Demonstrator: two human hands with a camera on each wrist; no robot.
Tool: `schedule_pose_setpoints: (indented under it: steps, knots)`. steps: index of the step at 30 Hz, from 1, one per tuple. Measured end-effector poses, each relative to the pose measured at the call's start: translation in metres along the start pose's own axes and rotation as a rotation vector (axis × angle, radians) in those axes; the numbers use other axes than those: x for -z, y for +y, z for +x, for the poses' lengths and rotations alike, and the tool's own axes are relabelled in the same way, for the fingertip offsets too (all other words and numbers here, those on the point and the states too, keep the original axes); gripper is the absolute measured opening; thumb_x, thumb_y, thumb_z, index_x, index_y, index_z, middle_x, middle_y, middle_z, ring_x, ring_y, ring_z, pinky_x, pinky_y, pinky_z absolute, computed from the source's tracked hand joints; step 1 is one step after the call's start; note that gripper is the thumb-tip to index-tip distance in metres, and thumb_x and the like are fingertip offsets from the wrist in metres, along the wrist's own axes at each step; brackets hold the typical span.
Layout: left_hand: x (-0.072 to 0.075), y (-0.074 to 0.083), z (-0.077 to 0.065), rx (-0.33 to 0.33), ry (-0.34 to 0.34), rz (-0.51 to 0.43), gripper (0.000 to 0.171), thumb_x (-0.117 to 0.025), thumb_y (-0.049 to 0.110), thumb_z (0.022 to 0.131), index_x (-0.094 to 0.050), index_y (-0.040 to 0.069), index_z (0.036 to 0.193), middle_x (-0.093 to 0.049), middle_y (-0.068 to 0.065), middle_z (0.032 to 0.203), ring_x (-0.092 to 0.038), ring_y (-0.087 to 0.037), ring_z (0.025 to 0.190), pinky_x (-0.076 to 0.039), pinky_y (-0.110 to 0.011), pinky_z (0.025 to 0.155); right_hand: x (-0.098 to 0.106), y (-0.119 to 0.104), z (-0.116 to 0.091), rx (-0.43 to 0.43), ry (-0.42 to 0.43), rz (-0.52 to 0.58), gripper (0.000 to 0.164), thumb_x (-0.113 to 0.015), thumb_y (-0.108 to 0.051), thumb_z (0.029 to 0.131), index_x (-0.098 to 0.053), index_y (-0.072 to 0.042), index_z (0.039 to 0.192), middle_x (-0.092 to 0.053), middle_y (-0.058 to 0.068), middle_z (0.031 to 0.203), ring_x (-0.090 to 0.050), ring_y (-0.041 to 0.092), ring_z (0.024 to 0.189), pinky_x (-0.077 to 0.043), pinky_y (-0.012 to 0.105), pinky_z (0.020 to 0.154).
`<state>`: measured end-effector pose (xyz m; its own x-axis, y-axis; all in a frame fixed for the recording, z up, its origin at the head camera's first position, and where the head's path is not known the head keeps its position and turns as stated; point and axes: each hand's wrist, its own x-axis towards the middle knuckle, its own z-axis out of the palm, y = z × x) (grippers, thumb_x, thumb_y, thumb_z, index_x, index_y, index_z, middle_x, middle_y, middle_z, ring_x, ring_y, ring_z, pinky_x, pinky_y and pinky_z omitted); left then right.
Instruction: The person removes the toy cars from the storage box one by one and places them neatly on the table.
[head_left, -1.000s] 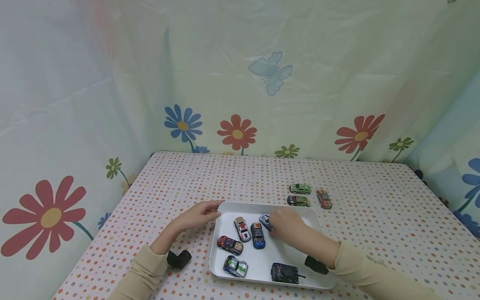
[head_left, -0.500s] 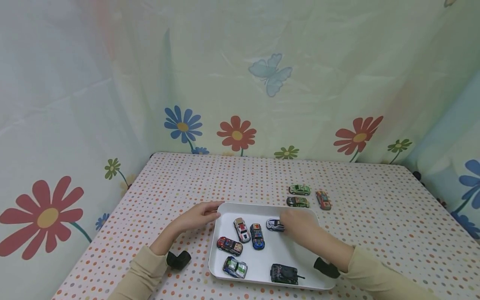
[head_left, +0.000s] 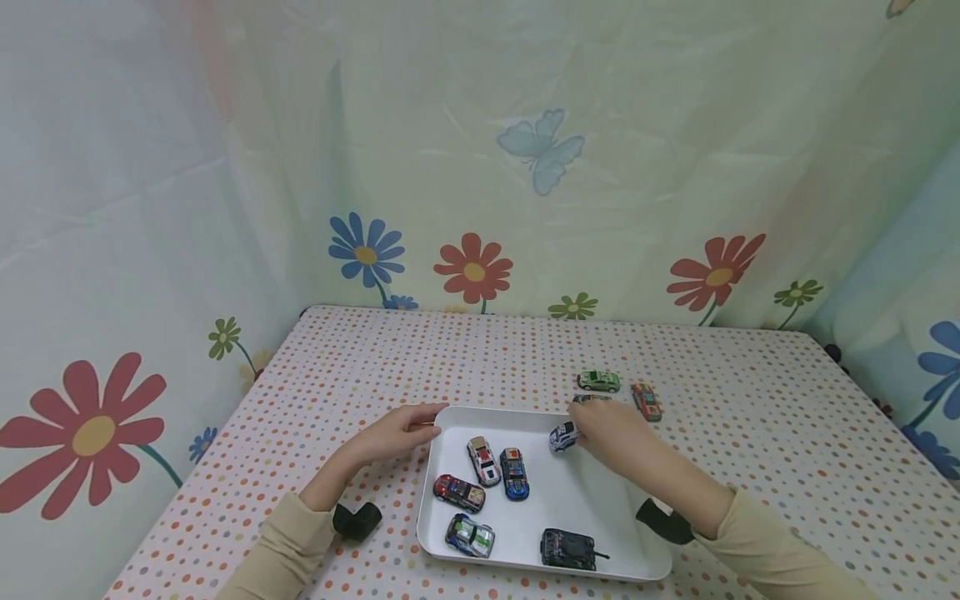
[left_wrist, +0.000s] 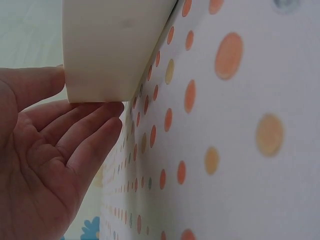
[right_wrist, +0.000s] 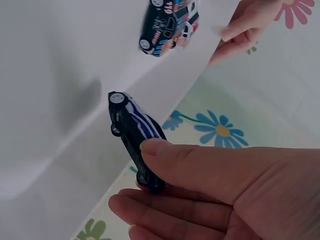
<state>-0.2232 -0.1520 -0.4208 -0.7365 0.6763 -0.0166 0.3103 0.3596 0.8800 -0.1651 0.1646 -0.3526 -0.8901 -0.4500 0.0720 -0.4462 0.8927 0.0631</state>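
Note:
My right hand (head_left: pixel 615 435) pinches a white-and-dark striped toy car (head_left: pixel 563 436) between thumb and fingers, over the back wall of the white tray (head_left: pixel 622 533). In the right wrist view the toy car hangs tilted, its wheels showing, above the tray floor. My left hand (head_left: pixel 397 432) rests against the tray's back left corner. The left wrist view shows its fingers (left_wrist: pixel 92 127) nearly straight, thumb and fingertips touching the outside of the tray wall. Inside the tray lie a red-and-white toy car (head_left: pixel 483 461), a blue one (head_left: pixel 514 473), a dark red one (head_left: pixel 459 492) and a silver-green one (head_left: pixel 470 535).
A black toy tank (head_left: pixel 569 548) lies at the tray's front. Behind the tray, on the dotted tablecloth (head_left: pixel 360 358), stand a green toy car (head_left: pixel 598 381), an orange-red one (head_left: pixel 647 402) and another partly hidden by my right hand. A flowered curtain (head_left: pixel 600 208) hangs behind.
My right hand has lifted the striped toy car from the tray floor and moved right and toward the back wall. The left hand and the tray have stayed put.

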Motion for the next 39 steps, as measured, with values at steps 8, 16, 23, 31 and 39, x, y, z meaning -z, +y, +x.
schedule_pose_setpoints:
  steps: [8,16,23,31,39]
  knots:
    - [0.0,0.001,0.0,0.003,-0.003,-0.004,0.049,-0.047,0.012,0.1,-0.032,-0.007,0.141,-0.046,-0.022,0.134,-0.048,-0.031,0.12,-0.042,-0.037,0.096,0.008,-0.007,0.0,0.056,0.029,0.009,0.027,-0.079,-0.001,0.071,-0.066,0.001,0.093,-0.064,0.008,0.077,-0.063,0.021,0.069,-0.053,0.027,0.057]
    - [0.002,0.003,0.001,-0.01,-0.016,-0.019,0.049,-0.047,0.012,0.1,-0.03,-0.008,0.142,-0.045,-0.023,0.135,-0.048,-0.031,0.12,-0.043,-0.036,0.095,0.013,-0.016,0.005,0.115,0.014,0.029,0.021,-0.075,0.004,0.074,-0.065,0.001,0.092,-0.065,0.009,0.079,-0.064,0.022,0.071,-0.053,0.027,0.06]
    - [0.003,0.003,0.001,-0.008,-0.011,-0.018,0.05,-0.047,0.013,0.1,-0.03,-0.007,0.142,-0.045,-0.023,0.135,-0.049,-0.03,0.118,-0.043,-0.037,0.095,0.029,-0.007,0.024,0.092,0.019,0.063,0.015,-0.074,0.001,0.076,-0.064,-0.001,0.087,-0.062,0.005,0.074,-0.061,0.018,0.067,-0.051,0.024,0.057]
    - [0.003,0.003,0.0,0.005,-0.008,-0.017,0.049,-0.047,0.013,0.1,-0.031,-0.007,0.142,-0.046,-0.023,0.134,-0.049,-0.031,0.119,-0.044,-0.036,0.094,0.031,0.02,0.06,-0.02,-0.011,0.064,0.013,-0.069,0.002,0.081,-0.063,0.003,0.092,-0.061,0.008,0.076,-0.06,0.02,0.068,-0.051,0.028,0.056]
    - [0.001,0.002,0.0,0.007,-0.011,-0.028,0.048,-0.047,0.012,0.1,-0.032,-0.007,0.142,-0.045,-0.023,0.135,-0.048,-0.031,0.12,-0.043,-0.035,0.094,0.011,0.024,0.085,-0.011,-0.113,0.055,0.012,-0.067,0.004,0.082,-0.063,0.003,0.094,-0.06,0.01,0.081,-0.059,0.023,0.076,-0.052,0.031,0.066]
